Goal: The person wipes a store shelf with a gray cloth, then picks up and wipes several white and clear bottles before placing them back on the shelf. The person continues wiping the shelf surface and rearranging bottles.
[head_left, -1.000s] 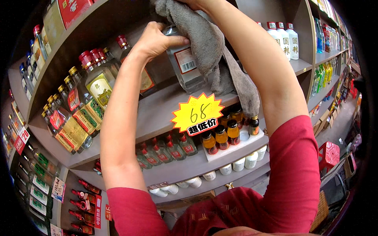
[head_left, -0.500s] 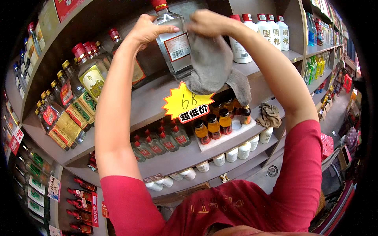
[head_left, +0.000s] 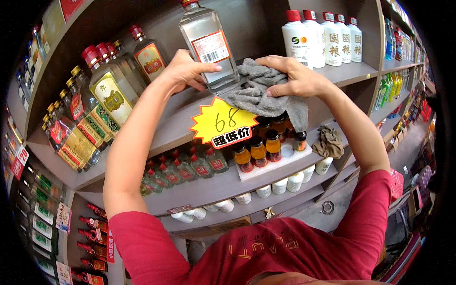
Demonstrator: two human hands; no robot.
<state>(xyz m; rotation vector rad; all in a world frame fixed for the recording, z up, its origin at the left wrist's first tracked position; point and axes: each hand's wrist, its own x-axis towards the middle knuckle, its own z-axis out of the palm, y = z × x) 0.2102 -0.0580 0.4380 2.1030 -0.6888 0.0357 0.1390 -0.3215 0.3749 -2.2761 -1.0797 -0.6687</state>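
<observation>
A square clear glass bottle (head_left: 209, 28) with a red cap and a red-bordered label stands tilted on the upper shelf. Low on its left side, my left hand (head_left: 190, 71) grips it, thumb across the front and fingers behind. My right hand (head_left: 299, 78) is closed on a crumpled grey cloth (head_left: 261, 88), which touches the bottle's lower right side. Part of the cloth hangs over the shelf's front edge. Just below the bottle, a yellow starburst price tag (head_left: 223, 121) is fixed to that edge.
White bottles (head_left: 332, 42) with red caps line the shelf to the right. Several glass bottles (head_left: 111, 95) crowd its left end. On the shelf below stand small amber jars (head_left: 258, 152), clear bottles (head_left: 202, 164) and a brown cloth (head_left: 328, 142).
My right hand and the cloth have come down from the bottle's upper right side to its base. My left hand has slid from the bottle's shoulder to its lower part.
</observation>
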